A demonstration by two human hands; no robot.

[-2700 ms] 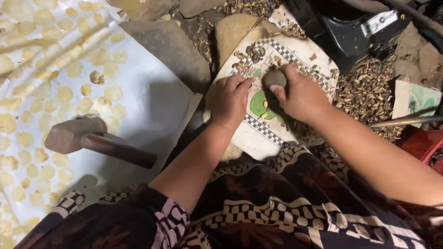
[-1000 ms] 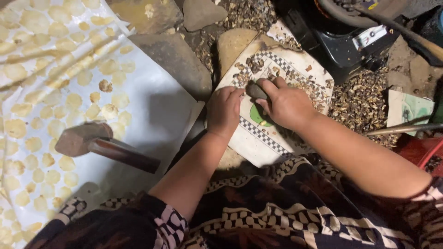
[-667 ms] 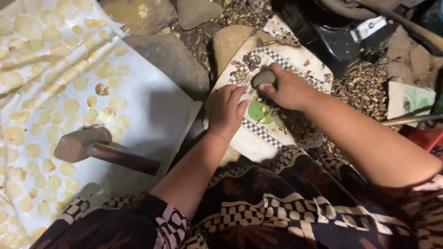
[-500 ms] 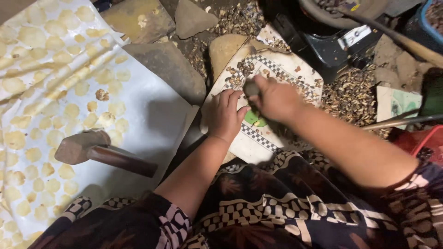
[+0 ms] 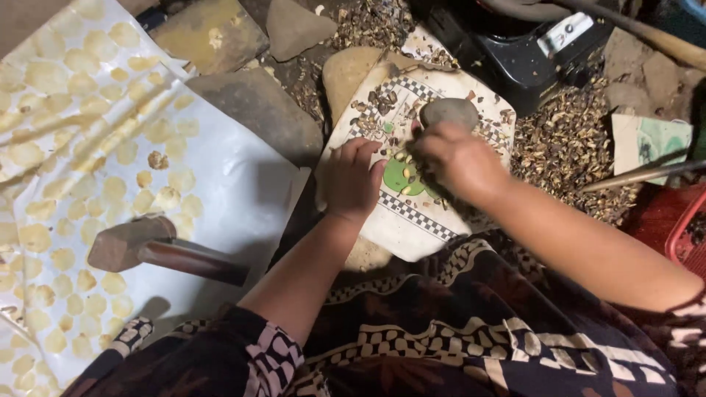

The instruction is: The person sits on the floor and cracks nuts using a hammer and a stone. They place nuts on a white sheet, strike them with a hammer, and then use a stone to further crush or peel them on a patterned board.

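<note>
Since the earlier frames the right hand (image 5: 457, 158), clenched on the grey rounded stone (image 5: 449, 112), has lifted it toward upper centre, while the left hand (image 5: 354, 179), fingers loosely curled and holding nothing, steadies small pale kernels (image 5: 406, 173) on the white checker-bordered cloth (image 5: 412, 220); judged step: cracking, needing an aimed downward strike.

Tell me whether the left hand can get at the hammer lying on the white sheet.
Probably yes: the left hand rests on the patterned cloth, and only open white sheet lies between it and the hammer.
</note>
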